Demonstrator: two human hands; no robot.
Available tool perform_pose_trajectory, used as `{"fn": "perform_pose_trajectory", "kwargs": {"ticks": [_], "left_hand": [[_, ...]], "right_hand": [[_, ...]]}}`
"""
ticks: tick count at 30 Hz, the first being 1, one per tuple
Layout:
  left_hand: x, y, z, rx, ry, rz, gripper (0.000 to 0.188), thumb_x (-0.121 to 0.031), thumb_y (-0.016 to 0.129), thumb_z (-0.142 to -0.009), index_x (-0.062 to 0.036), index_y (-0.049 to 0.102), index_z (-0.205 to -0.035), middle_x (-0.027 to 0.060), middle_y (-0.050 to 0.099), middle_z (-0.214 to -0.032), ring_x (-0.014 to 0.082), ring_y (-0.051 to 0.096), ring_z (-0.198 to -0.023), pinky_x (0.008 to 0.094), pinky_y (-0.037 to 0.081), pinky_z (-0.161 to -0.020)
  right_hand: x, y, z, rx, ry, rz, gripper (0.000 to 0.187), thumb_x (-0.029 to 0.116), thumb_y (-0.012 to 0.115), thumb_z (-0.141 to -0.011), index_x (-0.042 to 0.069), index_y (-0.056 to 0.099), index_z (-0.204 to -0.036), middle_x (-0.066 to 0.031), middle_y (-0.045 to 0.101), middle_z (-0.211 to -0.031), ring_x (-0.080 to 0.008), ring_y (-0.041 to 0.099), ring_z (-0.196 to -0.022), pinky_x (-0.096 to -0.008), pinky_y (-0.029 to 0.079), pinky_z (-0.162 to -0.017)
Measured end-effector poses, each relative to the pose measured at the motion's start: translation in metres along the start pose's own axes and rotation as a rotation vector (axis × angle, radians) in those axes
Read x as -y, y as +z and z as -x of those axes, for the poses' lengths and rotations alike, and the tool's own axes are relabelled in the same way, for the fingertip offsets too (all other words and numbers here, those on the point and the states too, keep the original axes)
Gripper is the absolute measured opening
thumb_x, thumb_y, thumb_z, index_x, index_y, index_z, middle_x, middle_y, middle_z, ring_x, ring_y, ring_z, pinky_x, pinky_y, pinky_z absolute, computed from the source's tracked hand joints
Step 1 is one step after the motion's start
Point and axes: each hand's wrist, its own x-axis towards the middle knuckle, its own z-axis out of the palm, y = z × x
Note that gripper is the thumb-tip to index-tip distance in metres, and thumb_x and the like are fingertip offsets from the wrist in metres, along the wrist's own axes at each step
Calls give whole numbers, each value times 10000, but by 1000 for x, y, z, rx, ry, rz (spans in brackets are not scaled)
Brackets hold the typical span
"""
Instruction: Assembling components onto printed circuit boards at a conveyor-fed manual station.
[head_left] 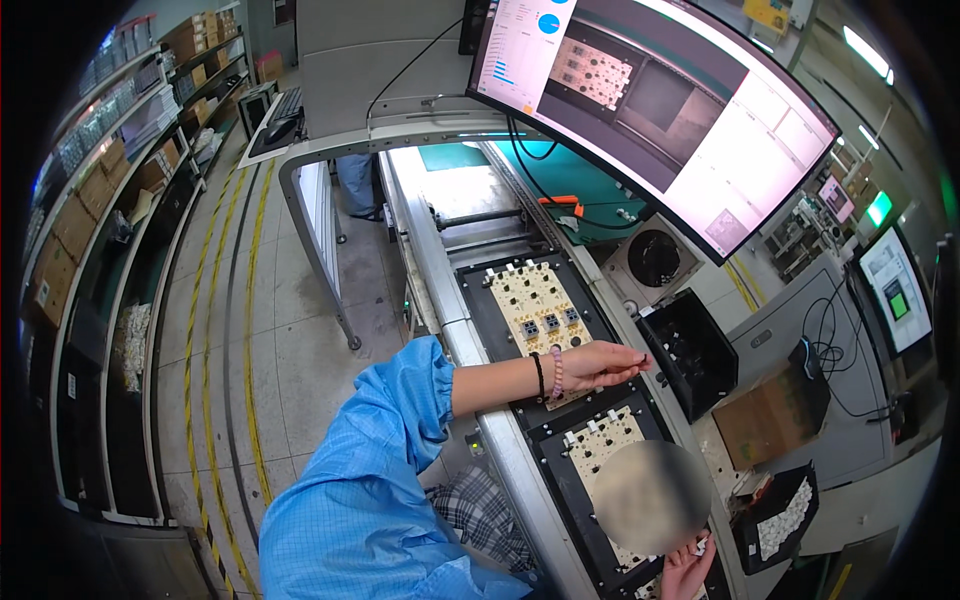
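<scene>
My left hand (605, 365) reaches across the far circuit board (535, 290), fingers pinched together near a black parts bin (690, 350). A tiny dark thing shows at the fingertips, too small to name. Black square components and white connectors sit on that tan board, which lies in a black carrier (482, 305). A second tan board (598, 440) lies nearer in its own carrier, partly hidden by a round blurred patch. Beside its near end, my right hand (688, 568) has its fingers closed around a small white part (700, 546).
Metal conveyor rails (455, 330) run along both sides of the carriers. At right stand a black bin of white parts (785, 520) and a cardboard box (770, 415). A large monitor (650, 90) hangs overhead. Loaded shelves (110, 220) line the left, past yellow floor lines.
</scene>
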Motion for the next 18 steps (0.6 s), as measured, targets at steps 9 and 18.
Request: {"fn": "perform_pose_trajectory", "kwargs": {"ticks": [9,18], "left_hand": [[3,-10,-4,47,-10,1,287,-101,569,-946,-39,551,-1226,29,646,-1017,45,634,-813,135,560,-712],[1,-14,-5,87,-66,-2,219,-139,589,-940,-36,582,-1133,47,654,-1052,28,628,-777,123,557,-668]], "right_hand": [[-20,35,-4,-296,-116,479,202,208,454,-1017,31,529,-1080,-16,425,-757,-107,381,-631,-226,346,-534],[-9,2,-5,-44,-31,604,128,171,452,-1016,68,518,-979,-12,474,-751,-91,401,-640,-216,334,-551]]}}
